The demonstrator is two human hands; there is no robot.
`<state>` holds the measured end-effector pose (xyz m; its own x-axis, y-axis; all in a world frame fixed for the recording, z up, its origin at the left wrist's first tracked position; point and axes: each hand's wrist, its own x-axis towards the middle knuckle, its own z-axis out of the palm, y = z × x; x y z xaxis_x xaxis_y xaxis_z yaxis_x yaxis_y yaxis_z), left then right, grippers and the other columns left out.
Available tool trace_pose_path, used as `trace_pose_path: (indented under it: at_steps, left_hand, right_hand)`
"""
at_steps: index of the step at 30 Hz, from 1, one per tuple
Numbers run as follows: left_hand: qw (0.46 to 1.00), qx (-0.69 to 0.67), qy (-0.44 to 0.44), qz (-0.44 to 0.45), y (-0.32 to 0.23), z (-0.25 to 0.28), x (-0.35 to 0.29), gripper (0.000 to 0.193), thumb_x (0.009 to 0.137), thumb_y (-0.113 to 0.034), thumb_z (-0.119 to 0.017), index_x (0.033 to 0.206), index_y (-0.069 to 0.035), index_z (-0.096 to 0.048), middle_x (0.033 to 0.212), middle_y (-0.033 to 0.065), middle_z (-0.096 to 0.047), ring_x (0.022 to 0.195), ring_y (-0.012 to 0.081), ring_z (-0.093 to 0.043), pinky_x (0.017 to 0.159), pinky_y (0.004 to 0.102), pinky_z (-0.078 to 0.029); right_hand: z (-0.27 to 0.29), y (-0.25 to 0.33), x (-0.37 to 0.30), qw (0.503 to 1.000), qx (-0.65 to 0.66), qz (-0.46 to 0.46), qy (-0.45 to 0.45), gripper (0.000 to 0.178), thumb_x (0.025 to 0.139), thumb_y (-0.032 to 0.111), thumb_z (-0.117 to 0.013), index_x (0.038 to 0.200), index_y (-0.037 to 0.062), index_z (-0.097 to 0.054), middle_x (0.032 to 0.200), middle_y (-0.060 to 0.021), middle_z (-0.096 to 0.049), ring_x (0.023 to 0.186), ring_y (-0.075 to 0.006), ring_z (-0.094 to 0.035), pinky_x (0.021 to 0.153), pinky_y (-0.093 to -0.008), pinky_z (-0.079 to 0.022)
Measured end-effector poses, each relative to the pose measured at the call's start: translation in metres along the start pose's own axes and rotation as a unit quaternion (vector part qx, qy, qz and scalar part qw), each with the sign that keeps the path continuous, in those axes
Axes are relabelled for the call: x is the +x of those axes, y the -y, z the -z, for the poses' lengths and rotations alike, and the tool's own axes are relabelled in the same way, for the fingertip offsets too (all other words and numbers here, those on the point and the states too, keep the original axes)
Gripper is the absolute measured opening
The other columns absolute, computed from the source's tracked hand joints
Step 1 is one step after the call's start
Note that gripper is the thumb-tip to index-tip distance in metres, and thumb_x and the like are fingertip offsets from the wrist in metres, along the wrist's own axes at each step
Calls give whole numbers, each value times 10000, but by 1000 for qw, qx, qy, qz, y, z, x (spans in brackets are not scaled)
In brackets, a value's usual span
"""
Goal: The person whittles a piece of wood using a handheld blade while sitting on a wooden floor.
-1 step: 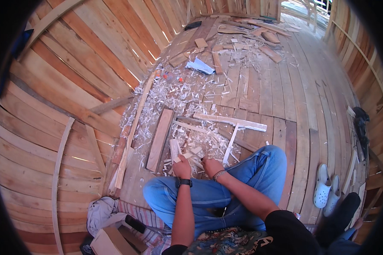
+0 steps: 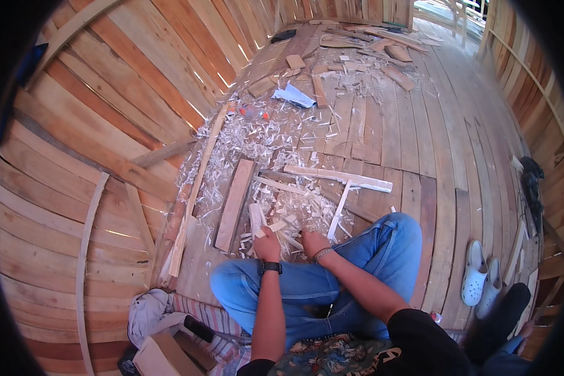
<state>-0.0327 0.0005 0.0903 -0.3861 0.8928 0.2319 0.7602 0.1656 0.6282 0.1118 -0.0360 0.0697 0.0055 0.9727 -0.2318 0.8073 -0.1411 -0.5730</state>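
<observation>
While clamping wood strip (image 2: 276,227) in left hand (image 2: 267,247), slants it forward-right toward right hand (image 2: 315,244), apart, cannot tell its grip.

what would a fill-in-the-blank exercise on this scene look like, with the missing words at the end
1. The left hand holds a pale piece of ____.
2. The dark watch is worn on the person's ____ arm.
3. The jeans over the bent legs are ____ in colour.
4. The pair of pale clogs is on the floor to the person's ____.

Missing words: wood; left; blue; right.
</observation>
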Motion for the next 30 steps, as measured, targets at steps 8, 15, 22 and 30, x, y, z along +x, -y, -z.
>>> trace_pose_path:
  at_steps: [8,15,22,30]
  left_hand:
    - [999,-3,34,-17,8,3,-2,425,902,-325,-394,800,1,-647,739,240,-618,665,436,-585,576,522,-448]
    - [998,31,49,-10,9,-2,-3,421,899,-337,-396,813,-14,-652,728,219,-625,662,422,-590,566,519,-444]
    - [999,8,38,-35,12,-1,-8,428,899,-344,-397,816,-12,-653,739,225,-624,678,421,-593,569,527,-442]
    - [999,7,38,-15,2,1,-1,452,901,-355,-390,800,-3,-655,726,243,-617,673,431,-589,577,526,-448]
  right_hand:
    - [7,7,0,999,33,29,-12,256,874,287,-505,937,45,-559,807,-219,-631,778,-394,-621,671,-481,-501]
    - [12,6,-10,999,27,19,1,240,872,277,-501,938,54,-564,800,-209,-632,772,-384,-626,660,-484,-502]
    - [7,2,-5,1000,28,-4,-5,225,870,257,-491,938,56,-567,814,-215,-636,762,-376,-634,647,-483,-508]
    - [5,-8,8,999,40,-3,-20,225,859,261,-511,929,59,-578,819,-231,-633,755,-390,-630,648,-480,-511]
